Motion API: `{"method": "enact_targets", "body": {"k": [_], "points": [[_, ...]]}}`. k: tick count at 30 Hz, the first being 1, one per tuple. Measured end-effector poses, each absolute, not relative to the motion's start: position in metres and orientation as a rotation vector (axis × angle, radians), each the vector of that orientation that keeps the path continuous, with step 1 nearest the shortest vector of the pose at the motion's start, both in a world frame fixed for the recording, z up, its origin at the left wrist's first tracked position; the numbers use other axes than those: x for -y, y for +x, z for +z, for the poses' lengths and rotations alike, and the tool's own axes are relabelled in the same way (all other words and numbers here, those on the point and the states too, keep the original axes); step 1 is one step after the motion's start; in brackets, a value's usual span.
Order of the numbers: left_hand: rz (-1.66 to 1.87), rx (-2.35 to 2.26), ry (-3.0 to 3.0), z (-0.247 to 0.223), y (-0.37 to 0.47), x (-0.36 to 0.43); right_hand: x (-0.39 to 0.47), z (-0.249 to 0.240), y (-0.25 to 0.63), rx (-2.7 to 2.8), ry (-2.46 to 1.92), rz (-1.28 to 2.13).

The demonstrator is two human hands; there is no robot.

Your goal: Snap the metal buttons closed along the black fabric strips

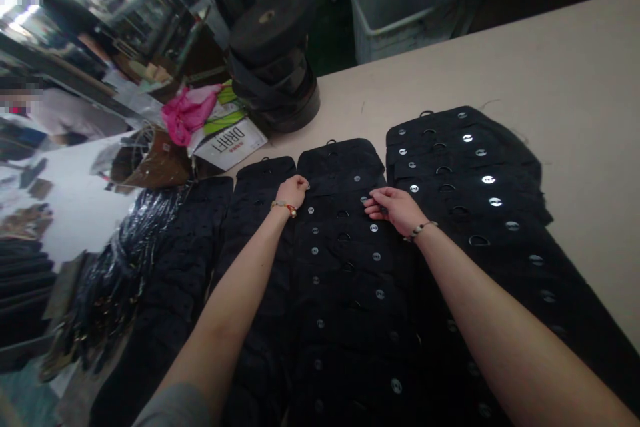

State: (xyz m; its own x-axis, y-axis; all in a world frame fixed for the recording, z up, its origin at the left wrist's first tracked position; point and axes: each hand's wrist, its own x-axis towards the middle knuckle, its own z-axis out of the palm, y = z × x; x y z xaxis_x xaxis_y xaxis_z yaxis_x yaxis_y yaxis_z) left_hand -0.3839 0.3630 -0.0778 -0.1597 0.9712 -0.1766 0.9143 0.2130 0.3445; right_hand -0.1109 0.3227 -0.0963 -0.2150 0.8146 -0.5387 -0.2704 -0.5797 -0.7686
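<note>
At the left edge of the bench (575, 80), a plastic-wrapped bundle of dark cloth (125, 240) hangs over the side, and beyond it sit a pink cloth (187, 113) and stacked black tape rolls (273, 60), kept away from the laid-out work. Your left hand (293, 191) rests curled on the upper left part of the middle column of black fabric pieces (345, 240), fingers pressed together, seemingly pinning it flat. The pieces overlap like shingles, so each one's buttons and loops stay exposed. Your right hand (395, 208) lies on the same column, its fingers (374, 200) pinching a piece's edge near a button (373, 228). To the right lies another overlapped column (470, 173).
</note>
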Motion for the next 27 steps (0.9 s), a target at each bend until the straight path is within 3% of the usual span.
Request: {"method": "enact_targets", "body": {"k": [5, 12, 21, 24, 27], "points": [[0.219, -2.039, 2.031, -0.075, -0.382, -0.36, -0.322, -0.096, -0.112, 0.686, -1.309, 1.85], [0.15, -2.117, 1.839, -0.077, -0.382, -0.365, -0.321, -0.096, -0.113, 0.689, -1.314, 1.841], [-0.18, -2.055, 1.964, -0.059, -0.381, -0.383, -0.32, -0.09, -0.114, 0.69, -1.325, 1.83], [-0.036, -2.133, 2.083, -0.047, -0.361, -0.376, -0.32, -0.091, -0.113, 0.681, -1.317, 1.843], [0.171, -1.861, 2.245, -0.046, -0.319, -0.358, -0.319, -0.094, -0.113, 0.679, -1.295, 1.846]]}}
